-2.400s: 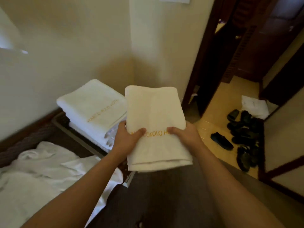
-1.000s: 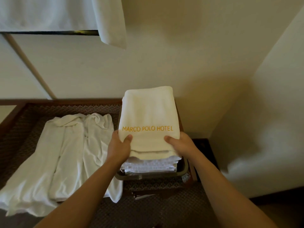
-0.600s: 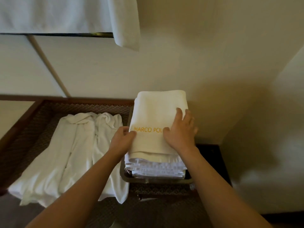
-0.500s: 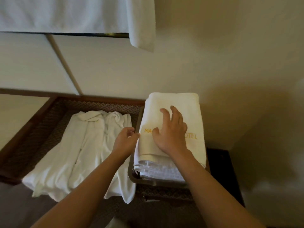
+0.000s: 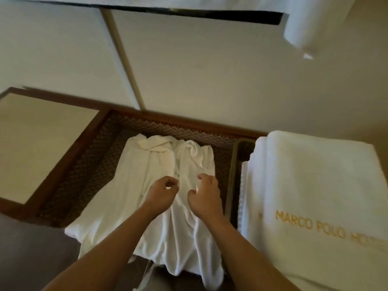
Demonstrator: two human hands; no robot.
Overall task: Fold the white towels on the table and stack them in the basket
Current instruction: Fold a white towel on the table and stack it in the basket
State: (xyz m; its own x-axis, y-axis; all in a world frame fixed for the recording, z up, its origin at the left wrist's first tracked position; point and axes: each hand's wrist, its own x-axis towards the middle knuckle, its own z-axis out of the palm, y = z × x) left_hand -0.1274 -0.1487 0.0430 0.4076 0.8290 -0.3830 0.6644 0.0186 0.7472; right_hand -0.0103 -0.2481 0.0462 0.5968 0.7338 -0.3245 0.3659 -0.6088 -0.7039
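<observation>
The counter [image 5: 88,164], a dark woven surface framed in brown wood, runs along the pale wall [image 5: 210,70] and carries everything in view. At its right end sits the basket [image 5: 232,175], only its olive-brown left rim showing beside the load. The stack of folded towels [image 5: 310,185] fills it and rises well above the rim; the top towel bears gold lettering (it reads MARCO POLO, the last word blurred and cut by the frame edge). Left of the basket, in the middle of the counter, lies the unfolded white towel [image 5: 136,206], rumpled, its far end bunched near the back edge and its near end spilling over the front edge. Both forearms reach over it from the front and cover part of the cloth. The left hand [image 5: 162,192] hovers at the towel's middle with fingers curled, thumb and forefinger close together; whether its grip pinches cloth cannot be told. The right hand [image 5: 204,196], just beside it, has fingers bent over a raised fold, contact likewise unclear. A white cloth [image 5: 304,28] hangs at the upper right.
</observation>
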